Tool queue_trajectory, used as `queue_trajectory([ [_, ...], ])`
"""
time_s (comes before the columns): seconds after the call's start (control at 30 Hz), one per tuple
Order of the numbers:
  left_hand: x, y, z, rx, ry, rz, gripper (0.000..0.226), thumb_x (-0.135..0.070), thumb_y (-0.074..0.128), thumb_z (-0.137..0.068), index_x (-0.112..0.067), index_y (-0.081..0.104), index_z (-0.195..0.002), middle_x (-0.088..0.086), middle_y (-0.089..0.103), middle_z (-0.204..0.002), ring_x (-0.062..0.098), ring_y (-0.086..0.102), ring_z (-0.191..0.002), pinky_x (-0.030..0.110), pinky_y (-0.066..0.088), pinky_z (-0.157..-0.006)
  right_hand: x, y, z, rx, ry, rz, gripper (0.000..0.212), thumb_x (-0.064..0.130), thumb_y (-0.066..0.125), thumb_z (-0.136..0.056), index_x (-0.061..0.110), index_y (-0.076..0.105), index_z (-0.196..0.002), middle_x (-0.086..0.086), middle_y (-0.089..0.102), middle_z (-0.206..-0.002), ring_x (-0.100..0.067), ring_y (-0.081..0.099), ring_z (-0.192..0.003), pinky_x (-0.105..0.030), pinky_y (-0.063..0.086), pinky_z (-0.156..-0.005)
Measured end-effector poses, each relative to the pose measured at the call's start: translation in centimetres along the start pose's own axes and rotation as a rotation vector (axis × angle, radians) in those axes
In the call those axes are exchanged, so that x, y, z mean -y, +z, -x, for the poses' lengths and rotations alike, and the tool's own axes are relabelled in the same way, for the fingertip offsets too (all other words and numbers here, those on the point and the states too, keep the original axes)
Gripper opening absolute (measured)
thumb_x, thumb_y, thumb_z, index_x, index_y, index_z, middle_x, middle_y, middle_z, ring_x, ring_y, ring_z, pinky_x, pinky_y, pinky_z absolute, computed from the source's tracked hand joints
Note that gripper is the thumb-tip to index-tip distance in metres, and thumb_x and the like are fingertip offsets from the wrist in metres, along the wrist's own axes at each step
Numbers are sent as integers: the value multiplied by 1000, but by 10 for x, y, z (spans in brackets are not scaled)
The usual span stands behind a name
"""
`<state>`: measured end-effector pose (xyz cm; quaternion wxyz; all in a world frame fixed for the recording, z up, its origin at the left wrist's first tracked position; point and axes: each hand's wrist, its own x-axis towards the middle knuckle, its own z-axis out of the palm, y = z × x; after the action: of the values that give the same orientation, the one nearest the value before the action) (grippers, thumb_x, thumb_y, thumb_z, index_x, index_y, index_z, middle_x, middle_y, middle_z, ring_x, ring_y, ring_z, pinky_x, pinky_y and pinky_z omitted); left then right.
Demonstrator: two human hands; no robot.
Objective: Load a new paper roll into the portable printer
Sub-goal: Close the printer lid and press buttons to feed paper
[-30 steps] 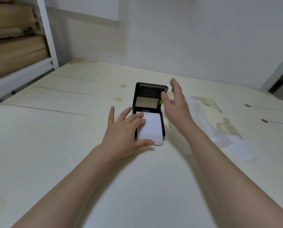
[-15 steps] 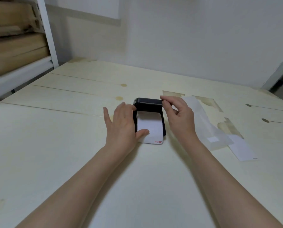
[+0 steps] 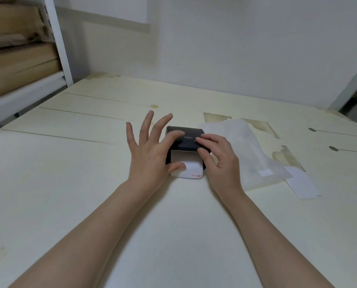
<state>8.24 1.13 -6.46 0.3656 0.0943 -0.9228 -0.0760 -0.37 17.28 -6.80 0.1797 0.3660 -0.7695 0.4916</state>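
Lid-closing step: printer [image 3: 185, 140] mid-table [image 3: 69, 204], paper tab [image 3: 191, 173] protruding. Left hand [image 3: 150, 154] splayed, thumb on paper; right hand [image 3: 217, 156] fingertips pressing lid, grasping nothing. Next: likely confirm latch.

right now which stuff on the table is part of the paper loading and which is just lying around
In the job:
- black printer, lid down
- white paper tail sticking out of its front
- left hand and right hand resting on it

Just lying about:
- translucent wrapper
- loose white strip
- brown parcels on the shelf
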Motion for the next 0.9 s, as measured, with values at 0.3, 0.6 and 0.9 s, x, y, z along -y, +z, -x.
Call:
queue_trajectory([
  [0.3,7,-2,8,91,25,38,64,-49,88,-51,-26,68,-107,-10,57,-141,28,24,-149,66,-2,-114,-7,5,5,35,-144,293,24,7,60,-90,10,74,-110,-5,67,-112,-22,57,-105,-5,34,-92],
  [0.6,-6,-5,11,226,-48,56,96,-56,79,-64,-24,40,-146,-19,63,-129,16,35,-144,56,-9,-118,1,14,8,-4,-148,371,19,6,62,-89,4,75,-103,-8,68,-104,-26,58,-99,-18,40,-81],
  [0.9,-8,5,18,144,-83,99,51,-49,59,-88,-24,55,-132,-14,59,-137,16,43,-137,56,1,-119,7,16,16,-3,-216,480,21,4,60,-88,0,72,-105,-12,68,-105,-30,60,-98,-24,47,-79],
])
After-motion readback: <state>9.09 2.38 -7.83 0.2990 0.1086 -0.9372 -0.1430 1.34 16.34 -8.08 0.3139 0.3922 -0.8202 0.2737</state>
